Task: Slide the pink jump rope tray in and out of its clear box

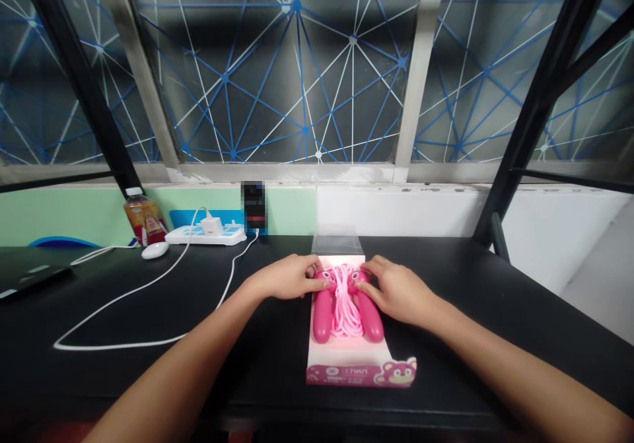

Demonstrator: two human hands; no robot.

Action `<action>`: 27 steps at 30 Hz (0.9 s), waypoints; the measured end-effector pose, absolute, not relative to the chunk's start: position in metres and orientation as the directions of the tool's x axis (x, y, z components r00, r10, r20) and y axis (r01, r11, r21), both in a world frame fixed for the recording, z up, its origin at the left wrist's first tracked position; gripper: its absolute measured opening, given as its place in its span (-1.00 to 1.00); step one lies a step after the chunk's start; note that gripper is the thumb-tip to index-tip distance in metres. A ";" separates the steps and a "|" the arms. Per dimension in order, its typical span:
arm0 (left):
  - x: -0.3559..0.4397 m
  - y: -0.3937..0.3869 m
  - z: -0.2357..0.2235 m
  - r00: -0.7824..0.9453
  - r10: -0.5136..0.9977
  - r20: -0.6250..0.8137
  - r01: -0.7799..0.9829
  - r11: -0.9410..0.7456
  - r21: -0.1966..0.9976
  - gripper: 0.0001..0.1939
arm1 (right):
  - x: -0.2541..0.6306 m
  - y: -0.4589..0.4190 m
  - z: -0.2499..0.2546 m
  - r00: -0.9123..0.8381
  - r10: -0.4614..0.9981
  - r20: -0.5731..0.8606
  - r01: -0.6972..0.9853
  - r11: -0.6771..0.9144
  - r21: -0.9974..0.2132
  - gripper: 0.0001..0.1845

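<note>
Jump rope (345, 298) is right between our two grips, lying in an open card tray (347, 354) on the black tabletop (456, 377). Left hand (290, 276) is closed on the top end of the left handle (322, 321), thumb over the face-shaped head, fingers at its far side. Right hand (403, 291) mirrors that on the right handle (371, 321). How hard either grip squeezes, we can't tell.

Both handles run from the grips back toward us, lower ends splayed a bit. Pale pink cord (348, 327) is looped up between them. Clear plastic piece (337, 243) sits just beyond the grips, tray's printed front edge (347, 374) on our side of them.

Handling, our read: light overall. Handles look like smooth, hard plastic, so a bit slippery; nothing looks fragile. Cord looks soft and bendy, could spill or snag if one handle moves alone. Card is thin and would crease under a hard press. Best hold is the necks just under the heads, or mid-handle for more surface; keep both level so the coil stays supported. Wouldn't take it by the cord.

Left of the grips, farther out: white cable (232, 278), power strip (205, 235), mouse (155, 251), bottle (145, 218). All apart from the tray; cable passes near our left forearm.
</note>
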State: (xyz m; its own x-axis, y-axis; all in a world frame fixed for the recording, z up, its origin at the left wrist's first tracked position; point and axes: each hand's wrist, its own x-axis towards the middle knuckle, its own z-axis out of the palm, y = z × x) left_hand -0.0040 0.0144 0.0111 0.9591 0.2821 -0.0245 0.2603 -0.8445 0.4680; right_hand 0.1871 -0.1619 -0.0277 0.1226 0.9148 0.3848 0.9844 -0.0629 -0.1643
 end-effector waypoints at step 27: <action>0.014 0.053 -0.018 0.894 0.298 0.334 0.200 -0.934 0.297 -0.68 | 0.140 -0.179 -0.017 -0.404 0.880 0.248 0.906 0.348 0.240 -0.61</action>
